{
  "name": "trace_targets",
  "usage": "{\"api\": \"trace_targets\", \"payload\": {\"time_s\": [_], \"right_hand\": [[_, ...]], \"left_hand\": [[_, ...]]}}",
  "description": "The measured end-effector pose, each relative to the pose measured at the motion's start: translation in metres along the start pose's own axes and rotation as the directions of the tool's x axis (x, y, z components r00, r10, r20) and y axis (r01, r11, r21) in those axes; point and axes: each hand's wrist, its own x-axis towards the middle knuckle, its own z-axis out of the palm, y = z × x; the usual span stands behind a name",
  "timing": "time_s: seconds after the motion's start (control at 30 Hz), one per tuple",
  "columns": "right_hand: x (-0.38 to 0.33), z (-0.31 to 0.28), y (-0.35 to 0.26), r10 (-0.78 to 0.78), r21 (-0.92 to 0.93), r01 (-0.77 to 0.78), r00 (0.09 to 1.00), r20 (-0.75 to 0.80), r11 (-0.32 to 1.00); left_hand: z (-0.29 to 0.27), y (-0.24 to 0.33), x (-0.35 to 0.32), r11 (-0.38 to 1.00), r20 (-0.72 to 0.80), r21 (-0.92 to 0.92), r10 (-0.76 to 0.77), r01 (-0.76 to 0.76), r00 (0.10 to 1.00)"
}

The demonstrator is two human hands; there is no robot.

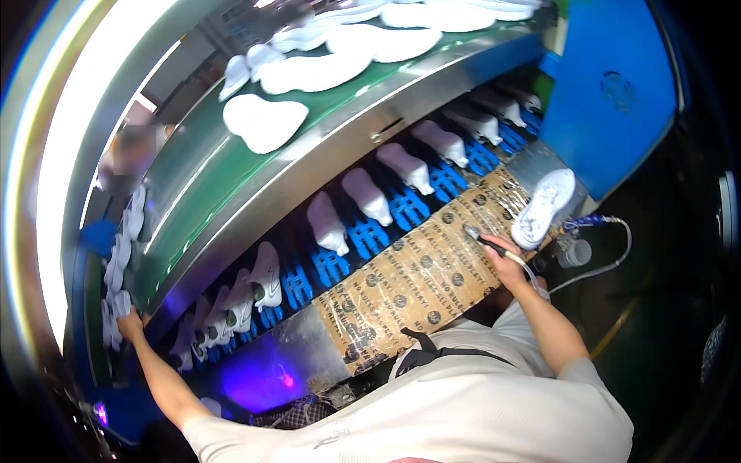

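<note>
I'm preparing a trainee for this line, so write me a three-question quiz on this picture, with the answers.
1. Which hand holds the slim tool?
2. True or false: the left hand lies on the brown sheet.
3. What colour are the sole-shaped pieces on the green belt? A) red B) white C) black

Key:
1. The right hand.
2. False; it is out by a white piece at the far left.
3. B
</note>
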Motion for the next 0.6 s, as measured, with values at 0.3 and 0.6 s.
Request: {"api": "trace_targets", "payload": {"time_s": [0.3,0.6], "right_hand": [[0.005,-0.004,-0.012,-0.006,0.038,0.005,1.0,0.018,0.999],[0.016,0.001,-0.057,0.199,0.379,-0.192,0.98,0.021,0.905]], "left_hand": [[-0.151,0.132,-0.175,-0.345,0.227,-0.912,0.031,0.224,0.973],[-0.212,0.341,-0.441,-0.564,0.347,-0.227,0.715,0.794,0.607]]}}
